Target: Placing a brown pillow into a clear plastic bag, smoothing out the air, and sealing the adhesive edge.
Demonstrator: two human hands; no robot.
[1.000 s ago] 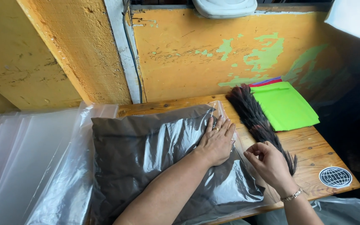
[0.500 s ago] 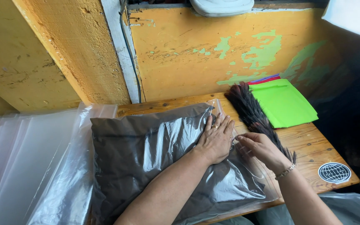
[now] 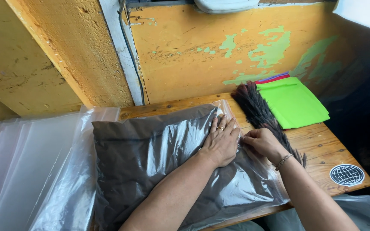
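Clear plastic bag (image 3: 185, 171) holding a folded dark brown cloth (image 3: 150, 154) is lying across a wooden table (image 3: 322, 149), filling most of its left and middle part and reaching to the near edge. A person is leaning over it, and both bare forearms are coming in from the bottom of the view. Their left hand (image 3: 221, 143) is lying flat on the bag near its right end, palm down, fingers spread and straight, gripping nothing; a ring is showing on one finger. Their right hand (image 3: 260, 143) is sitting just beside it at the bag's right edge, fingers curled and pinching the loose plastic there, with a thin bracelet (image 3: 283, 161) hanging at the wrist.

Just beyond the right hand, a dark feather duster (image 3: 258, 111) is lying on the table, its bristles fanning toward the wall. Next to it, a bright green folder (image 3: 292, 102) is resting on top of thin red and purple sheets whose edges are peeking out at the far side. A round black sticker with a white globe pattern (image 3: 346, 174) is sitting near the table's right front corner.

A stack of empty clear plastic bags (image 3: 31, 171) is lying to the left of the filled one, overlapping its edge. Behind everything, a yellow-orange wall (image 3: 185, 51) with peeling patches of green is standing close against the table
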